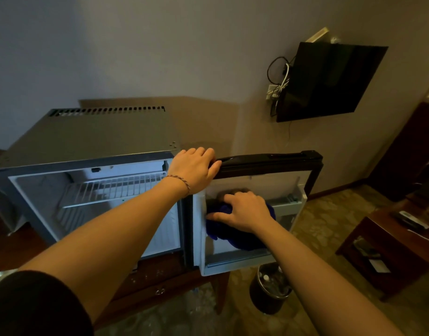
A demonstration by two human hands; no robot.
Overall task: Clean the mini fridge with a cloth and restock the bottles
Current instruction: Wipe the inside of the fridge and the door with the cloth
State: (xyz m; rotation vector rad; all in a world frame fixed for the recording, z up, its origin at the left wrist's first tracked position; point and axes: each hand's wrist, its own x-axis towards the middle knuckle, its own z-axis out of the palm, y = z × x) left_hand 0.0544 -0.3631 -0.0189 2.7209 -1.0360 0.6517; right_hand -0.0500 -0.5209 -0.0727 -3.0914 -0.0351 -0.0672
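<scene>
No brand, label or readable writing anywhere on the mini fridge point(87, 139), on its door point(269, 161) or on the things around. Mini fridge standing on a dark wooden surface point(160, 275), door swung wide open to the right, inner side of the door facing the camera. Left hand point(194, 169) resting on the top edge of the door, close to the hinge corner; fingers point(208, 154) bent over that edge and grasping it, thumb lying along the front side. A thin braided bracelet point(182, 183) around the left wrist. Right hand point(245, 210) pressed against the inner panel of the door, with the blue cloth point(242, 238) bunched under it; fingers curled into the cloth and grasping it, thumb pointing left across the upper fold. Cloth lying directly below palm and fingers, hanging out under the hand and showing also on its right side, touching the white door lining just above the lower door shelf point(237, 261). Inside the cabinet, one white wire shelf point(111, 187), bare. Below the door, on the patterned carpet, a dark round bin point(269, 289) holding what seems to be bottles, too dim to tell for sure. On the wall to the right, a black television point(330, 81) with cables beside it.
</scene>
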